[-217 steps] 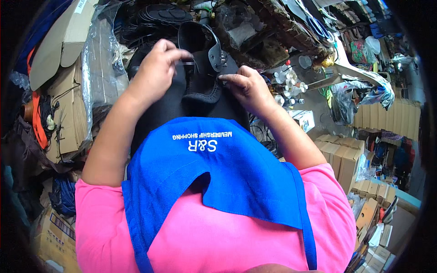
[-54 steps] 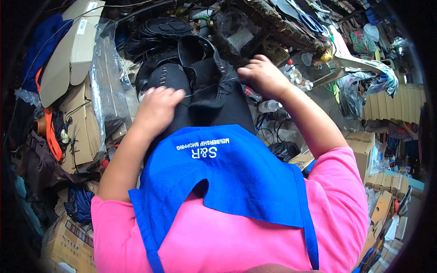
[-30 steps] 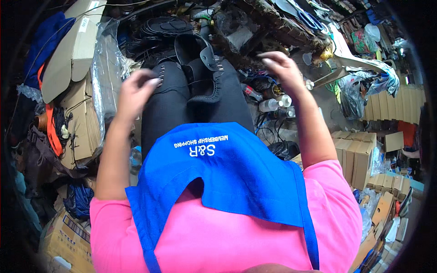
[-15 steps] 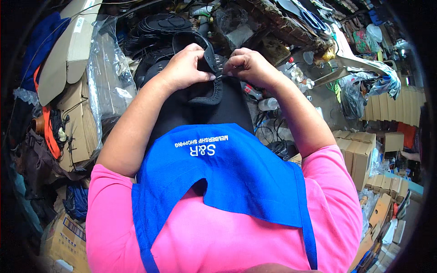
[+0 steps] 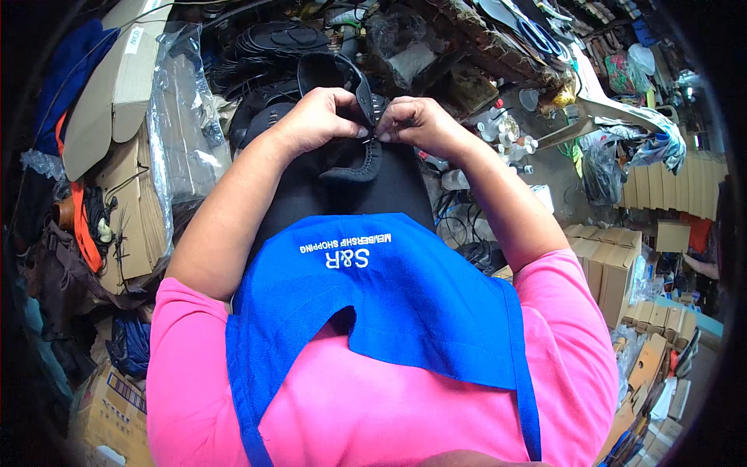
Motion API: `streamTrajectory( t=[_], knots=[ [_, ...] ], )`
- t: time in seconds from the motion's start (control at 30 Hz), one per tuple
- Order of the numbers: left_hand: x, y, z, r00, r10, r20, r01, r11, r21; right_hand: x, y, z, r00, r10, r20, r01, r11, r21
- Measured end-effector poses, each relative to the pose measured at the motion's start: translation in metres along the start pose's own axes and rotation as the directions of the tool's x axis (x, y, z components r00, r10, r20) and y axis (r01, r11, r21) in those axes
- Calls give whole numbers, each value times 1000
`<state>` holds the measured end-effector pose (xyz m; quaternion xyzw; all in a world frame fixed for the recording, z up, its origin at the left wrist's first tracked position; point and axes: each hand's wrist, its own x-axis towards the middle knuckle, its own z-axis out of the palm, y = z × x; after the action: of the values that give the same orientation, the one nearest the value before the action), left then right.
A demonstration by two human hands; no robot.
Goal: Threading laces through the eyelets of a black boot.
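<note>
Black shoe [image 5: 369,162]: left grip [image 5: 320,118] pinching edge, right grip [image 5: 422,127] curled close beside.

Soft, bright light leaves the black shoe [image 5: 356,172] dim (edges bend into darkness).

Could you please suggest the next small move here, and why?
Perhaps the left hand should steady the black shoe, since the right hand is close beside it, both at the shoe's stitched edge.
</note>
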<state>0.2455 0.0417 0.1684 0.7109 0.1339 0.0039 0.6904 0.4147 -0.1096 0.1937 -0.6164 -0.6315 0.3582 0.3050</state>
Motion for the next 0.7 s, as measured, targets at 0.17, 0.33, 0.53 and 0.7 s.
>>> streamTrajectory(
  t=[0.17, 0.33, 0.53, 0.7],
  knots=[
    [-5, 4, -6, 994, 108, 23, -111, 980, 166, -12, 4, 11, 992, 12, -124, -15, 1000, -17],
    [-9, 14, -11, 975, 97, 200, -170, 906, 387, -23, -8, 18, 979, -93, -183, 48, 971, -234],
    [-8, 15, -11, 965, 46, 257, -171, 855, 490, -26, -21, 18, 977, -120, -175, 57, 943, -327],
    [-7, 16, -10, 965, 8, 262, -146, 846, 513, -21, -32, 12, 982, -175, -64, 121, 860, -496]
  ],
)
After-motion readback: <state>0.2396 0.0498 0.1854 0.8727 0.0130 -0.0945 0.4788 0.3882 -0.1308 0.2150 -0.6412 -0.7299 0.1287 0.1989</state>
